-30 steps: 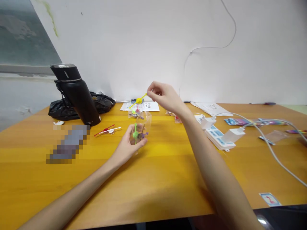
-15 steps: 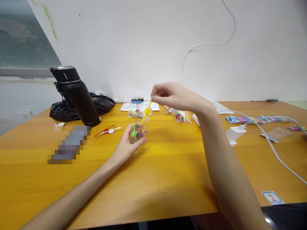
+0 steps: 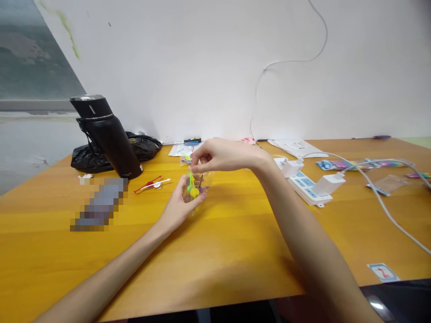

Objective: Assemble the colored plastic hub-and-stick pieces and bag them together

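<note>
My left hand (image 3: 178, 206) is closed around the bottom of a small clear plastic bag (image 3: 198, 183) holding several coloured stick pieces, green and purple among them. My right hand (image 3: 218, 155) pinches the top of a yellow stick with a round disc (image 3: 194, 192), which now sits inside the bag. Both hands are over the middle of the orange wooden table (image 3: 235, 242).
A black flask (image 3: 107, 134) and black bag (image 3: 141, 146) stand back left. Red and white stick pieces (image 3: 153, 183) lie beside them. A white power strip (image 3: 308, 186) with adapters and cables lies right. Papers (image 3: 294, 146) and packets rest by the wall; a small card (image 3: 384, 271) lies front right.
My right hand came down from above and lowered the yellow stick into the bag held by my left hand. The left hand stayed put.
</note>
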A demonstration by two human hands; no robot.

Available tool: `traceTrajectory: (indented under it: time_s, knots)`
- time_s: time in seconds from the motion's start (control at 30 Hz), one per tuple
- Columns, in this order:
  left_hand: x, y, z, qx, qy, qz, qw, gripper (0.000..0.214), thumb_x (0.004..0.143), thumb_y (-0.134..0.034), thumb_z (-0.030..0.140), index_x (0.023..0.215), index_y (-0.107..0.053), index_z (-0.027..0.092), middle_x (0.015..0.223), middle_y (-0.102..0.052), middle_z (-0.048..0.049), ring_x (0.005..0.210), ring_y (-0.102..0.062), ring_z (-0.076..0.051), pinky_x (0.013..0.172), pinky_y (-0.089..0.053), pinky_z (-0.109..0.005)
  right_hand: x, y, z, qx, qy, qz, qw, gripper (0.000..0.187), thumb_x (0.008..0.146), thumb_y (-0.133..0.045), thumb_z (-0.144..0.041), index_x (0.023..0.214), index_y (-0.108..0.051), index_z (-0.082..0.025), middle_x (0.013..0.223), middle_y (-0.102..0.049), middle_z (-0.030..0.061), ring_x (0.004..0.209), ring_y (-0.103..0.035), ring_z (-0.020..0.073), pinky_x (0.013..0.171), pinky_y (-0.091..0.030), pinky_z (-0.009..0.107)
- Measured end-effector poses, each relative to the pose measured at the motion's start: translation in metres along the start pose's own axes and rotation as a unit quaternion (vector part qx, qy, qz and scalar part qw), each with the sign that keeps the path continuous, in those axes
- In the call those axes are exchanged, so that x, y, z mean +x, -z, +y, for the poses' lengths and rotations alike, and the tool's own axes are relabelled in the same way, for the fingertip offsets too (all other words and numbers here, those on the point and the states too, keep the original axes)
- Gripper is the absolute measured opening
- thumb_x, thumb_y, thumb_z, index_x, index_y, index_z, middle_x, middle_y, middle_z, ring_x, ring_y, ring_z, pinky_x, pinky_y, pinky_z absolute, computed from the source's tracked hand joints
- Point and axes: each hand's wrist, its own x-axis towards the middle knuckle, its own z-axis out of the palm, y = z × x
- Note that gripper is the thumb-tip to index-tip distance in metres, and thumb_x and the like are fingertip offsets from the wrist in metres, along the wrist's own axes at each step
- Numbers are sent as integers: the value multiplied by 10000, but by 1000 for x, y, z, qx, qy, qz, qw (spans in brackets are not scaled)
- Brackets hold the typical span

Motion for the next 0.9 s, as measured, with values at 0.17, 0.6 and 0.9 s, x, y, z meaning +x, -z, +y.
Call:
traceTrajectory:
  time_s: [0.17,0.6,0.9]
  knots:
    - [1,1,3,5,2,23,1000,438,850,-746,331,1234,-555,241,1288,-612,-82,1167,-639,-226,1054,-479,-349,-2,5,4,8,-3,131,991,190,916,-558,-263,905,-717,-158,705,-592,-7,634,-431,109,586,-275,262]
    - [-16,-3,19,-86,7,-248,965,504,817,-777,336,1277,-589,249,1193,-644,-108,1044,-640,-259,920,-529,-385,42,-62,84,153,-80,65,983,177,944,-571,-245,1018,-687,-133,885,-695,53,761,-611,133,699,-465,246]
    - [-13,-1,18,-68,4,-227,972,519,814,-772,365,1277,-598,210,1319,-634,-144,1167,-636,-338,1013,-495,-451,89,-163,93,159,50,92,982,392,882,-660,-170,1265,-605,-232,1178,-572,53,912,-553,149,869,-469,283]
